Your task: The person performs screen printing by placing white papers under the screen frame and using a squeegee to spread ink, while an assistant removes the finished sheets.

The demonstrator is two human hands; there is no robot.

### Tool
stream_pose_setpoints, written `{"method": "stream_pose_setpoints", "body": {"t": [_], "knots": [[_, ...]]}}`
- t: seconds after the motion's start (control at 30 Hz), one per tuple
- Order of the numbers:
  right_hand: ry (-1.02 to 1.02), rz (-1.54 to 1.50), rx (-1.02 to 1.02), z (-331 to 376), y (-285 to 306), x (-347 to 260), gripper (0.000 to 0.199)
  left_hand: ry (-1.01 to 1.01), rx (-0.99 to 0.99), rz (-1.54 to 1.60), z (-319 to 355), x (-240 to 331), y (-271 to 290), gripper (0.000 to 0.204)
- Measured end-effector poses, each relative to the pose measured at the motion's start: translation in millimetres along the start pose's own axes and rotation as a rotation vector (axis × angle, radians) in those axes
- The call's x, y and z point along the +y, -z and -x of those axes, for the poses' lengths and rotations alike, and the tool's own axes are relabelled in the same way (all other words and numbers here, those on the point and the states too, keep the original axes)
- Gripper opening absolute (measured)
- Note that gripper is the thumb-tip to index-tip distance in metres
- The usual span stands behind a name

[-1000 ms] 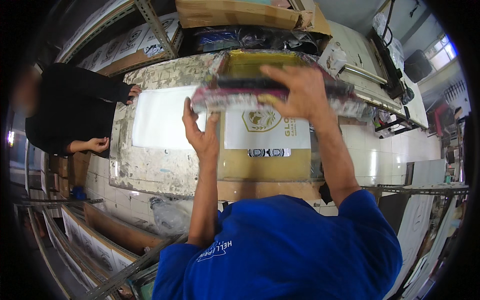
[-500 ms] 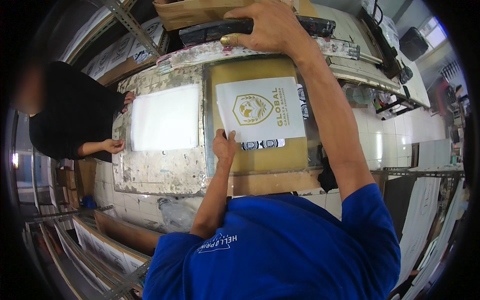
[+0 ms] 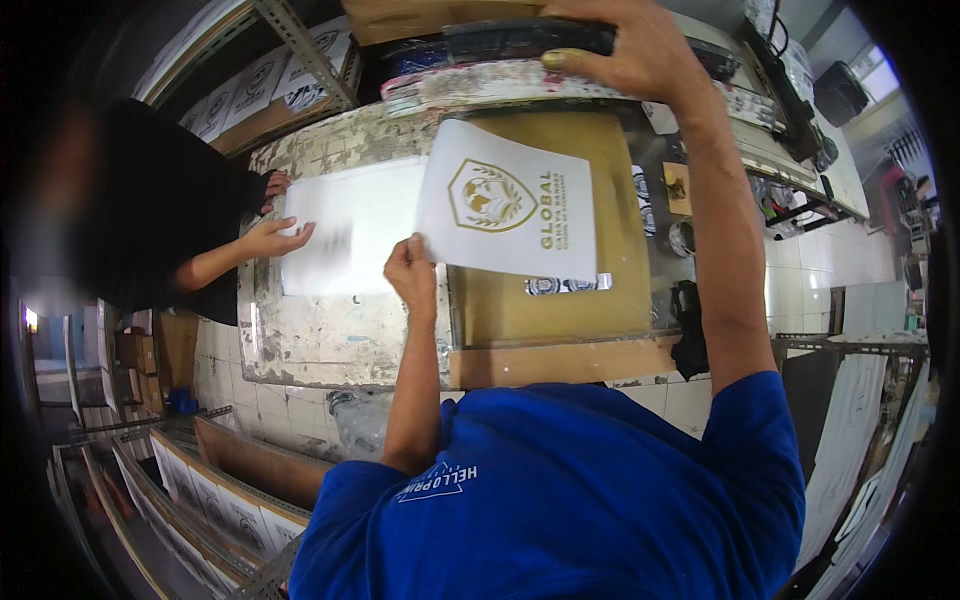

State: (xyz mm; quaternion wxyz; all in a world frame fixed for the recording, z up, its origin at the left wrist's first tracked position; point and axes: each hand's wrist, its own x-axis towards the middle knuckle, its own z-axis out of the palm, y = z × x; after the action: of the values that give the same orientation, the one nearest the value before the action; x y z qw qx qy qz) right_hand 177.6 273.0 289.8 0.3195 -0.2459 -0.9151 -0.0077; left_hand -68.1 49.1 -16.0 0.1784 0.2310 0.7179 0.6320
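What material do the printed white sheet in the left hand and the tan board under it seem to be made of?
The printed sheet, pinched at its lower corner by the left hand, looks like thin matte paper or perhaps film: it lifts and bends freely, and carries a gold shield print. The tan board looks like rigid cardboard or fibreboard: flat, dull brown, with straight cut edges. Neither can be told for certain.

White tiled floor (image 3: 850, 260), metal shelving (image 3: 300, 40) behind a paint-stained table (image 3: 330, 340).
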Motion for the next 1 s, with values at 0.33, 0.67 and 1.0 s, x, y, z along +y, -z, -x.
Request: {"method": "stream_pose_setpoints", "body": {"t": [0.33,0.67,1.0], "knots": [[-0.050,-0.124,-0.119,2,-3,6,0.055,-0.123,0.418,-0.264,-73,-69,202,0.035],[-0.098,-0.078,-0.127,-4,-3,13,0.055,-0.702,0.134,-0.662,-30,-33,103,0.034],[-0.084,-0.221,-0.050,-14,8,-7,0.042,-0.342,-0.006,-0.503,-28,-142,63,0.019]]}}
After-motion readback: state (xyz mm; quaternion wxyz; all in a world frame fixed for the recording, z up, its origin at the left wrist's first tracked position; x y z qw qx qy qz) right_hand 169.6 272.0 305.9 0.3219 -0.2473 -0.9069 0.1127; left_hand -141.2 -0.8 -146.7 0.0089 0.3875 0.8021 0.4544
